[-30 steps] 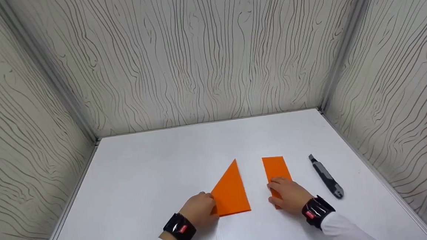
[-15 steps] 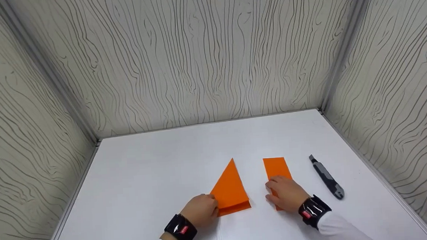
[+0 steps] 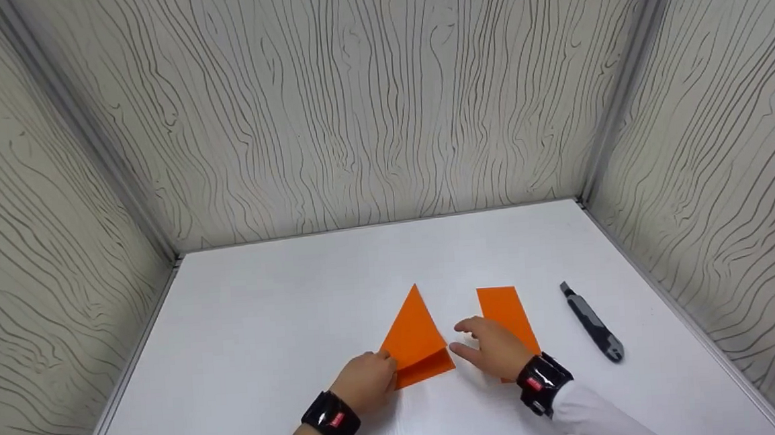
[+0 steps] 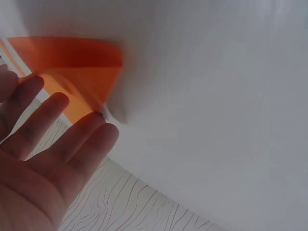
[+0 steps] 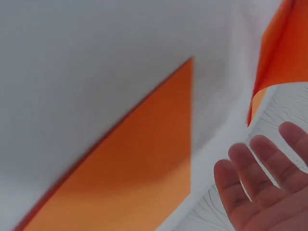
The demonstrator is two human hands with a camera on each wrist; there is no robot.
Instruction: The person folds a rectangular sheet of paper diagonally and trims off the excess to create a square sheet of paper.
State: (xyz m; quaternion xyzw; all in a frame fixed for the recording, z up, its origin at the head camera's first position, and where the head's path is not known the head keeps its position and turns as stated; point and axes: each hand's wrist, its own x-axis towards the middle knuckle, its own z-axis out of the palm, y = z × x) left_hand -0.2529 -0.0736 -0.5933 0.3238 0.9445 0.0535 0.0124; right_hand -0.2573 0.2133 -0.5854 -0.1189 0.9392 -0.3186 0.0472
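A folded orange paper triangle (image 3: 415,333) stands on the white table with its upper layer lifted, so the lower layer shows as a band at the front. My left hand (image 3: 365,382) pinches its left corner between thumb and index finger; the other fingers spread beneath in the left wrist view, near the paper (image 4: 82,79). Between the triangle and an orange paper strip (image 3: 504,311) is my right hand (image 3: 493,349), fingers extended toward the triangle's right side and holding nothing. The right hand hides part of the strip, which lies flat.
To the right of the strip lies a grey and black utility knife (image 3: 592,322) with its blade end pointing away. A wood-grain patterned wall (image 3: 354,112) rises along the back of the white table (image 3: 265,306), with side walls left and right.
My right hand has left the strip and moved left toward the triangle. The triangle's upper layer has lifted away from its front edge, while my left hand keeps its pinch.
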